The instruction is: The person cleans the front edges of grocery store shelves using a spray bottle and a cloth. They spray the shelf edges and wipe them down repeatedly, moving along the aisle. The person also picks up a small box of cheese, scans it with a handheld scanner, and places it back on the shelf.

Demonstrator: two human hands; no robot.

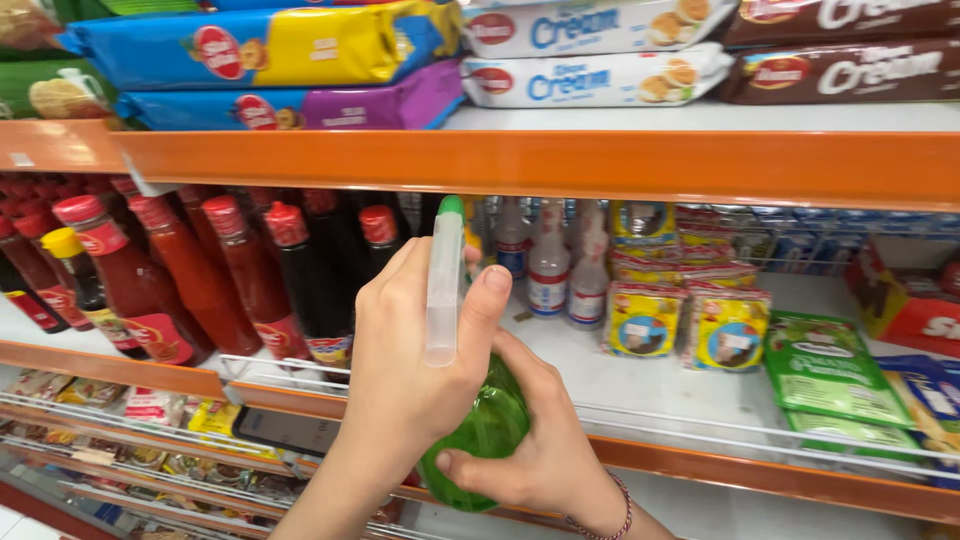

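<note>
Both hands hold a green bottle (487, 425) with a tall translucent cap (443, 280) in front of the orange shelf edge (560, 165) of a shop rack. The left hand (405, 385) comes up from below that edge and wraps the bottle's neck, its fingers curled round behind and the thumb pressed flat against the side of the cap. The right hand (545, 440) cups the round green body from the other side, fingers closed under the base and a fingertip resting on the plastic; a thin beaded bracelet (612, 520) circles its wrist. The bottle stands nearly upright, its green cap tip just below the orange shelf edge.

Under that edge, to the left of the bottle, red sauce bottles (175, 280) with red caps stand in rows, with darker sauce bottles (320, 280) next to them. Behind the bottle stand small clear bottles with red-and-white labels (548, 270). Further right under the edge lie yellow sachet packs (685, 315) and a green packet (825, 365), behind a white wire rail (700, 425). Above the orange edge lie long biscuit packs, blue and yellow (270, 45), white (590, 75) and brown (840, 70).
</note>
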